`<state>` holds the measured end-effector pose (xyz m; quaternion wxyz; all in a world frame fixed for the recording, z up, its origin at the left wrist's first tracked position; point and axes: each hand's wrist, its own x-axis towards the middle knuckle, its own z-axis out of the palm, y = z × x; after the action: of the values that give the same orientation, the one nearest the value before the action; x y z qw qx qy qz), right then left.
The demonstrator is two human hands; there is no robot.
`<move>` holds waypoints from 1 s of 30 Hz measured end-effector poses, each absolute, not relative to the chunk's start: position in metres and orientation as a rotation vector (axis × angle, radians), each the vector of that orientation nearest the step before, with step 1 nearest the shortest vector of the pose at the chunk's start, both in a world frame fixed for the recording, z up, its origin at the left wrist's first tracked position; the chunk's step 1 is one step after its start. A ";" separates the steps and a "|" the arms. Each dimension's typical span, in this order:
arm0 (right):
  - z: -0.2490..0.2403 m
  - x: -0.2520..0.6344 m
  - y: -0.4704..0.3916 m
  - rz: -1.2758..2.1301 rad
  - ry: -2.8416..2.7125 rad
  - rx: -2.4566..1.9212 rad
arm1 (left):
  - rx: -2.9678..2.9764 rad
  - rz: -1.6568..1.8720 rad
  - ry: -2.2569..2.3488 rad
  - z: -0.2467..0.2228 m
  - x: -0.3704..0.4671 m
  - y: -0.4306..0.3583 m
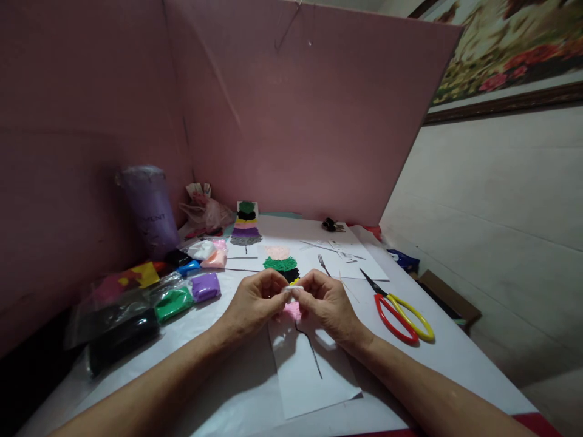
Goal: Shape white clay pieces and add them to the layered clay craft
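Note:
My left hand [259,298] and my right hand [327,302] meet over the middle of the table, fingertips pinched together. Between them is a small white piece of soft clay [294,289], partly covered by the fingers. Below lies a white sheet of paper [310,388] bearing a leaf shape built from clay bands. A peach band [277,252], a green band [280,264] and a pink band [293,311] show; black and yellow ones are partly hidden by my hands. A dark drawn stem [313,350] runs down from the pink.
Red-and-yellow-handled scissors [403,312] lie open at right, near a small fork [323,264]. Bags of coloured clay, including a purple one [206,287], spread at left before a purple cylinder [150,212]. A finished-looking banded leaf card [246,230] lies farther back. Pink panels [291,121] stand behind.

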<state>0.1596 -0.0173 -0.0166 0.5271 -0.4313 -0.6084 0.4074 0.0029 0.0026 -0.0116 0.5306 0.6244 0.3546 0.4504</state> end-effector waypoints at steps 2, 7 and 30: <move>-0.017 0.159 -0.018 0.951 -1.443 -1.036 | 1.450 1.117 0.887 -0.010 0.005 0.003; -0.015 0.167 -0.013 0.927 -1.277 -1.040 | 1.285 1.256 1.030 -0.005 0.004 0.006; -0.015 0.165 -0.016 1.318 -1.297 -0.862 | 1.284 1.170 0.920 -0.009 0.001 0.005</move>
<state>0.1649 -0.0155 -0.0146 0.5232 -0.3601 -0.5417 0.5506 0.0013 0.0047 -0.0091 0.5547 0.5436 0.3896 0.4951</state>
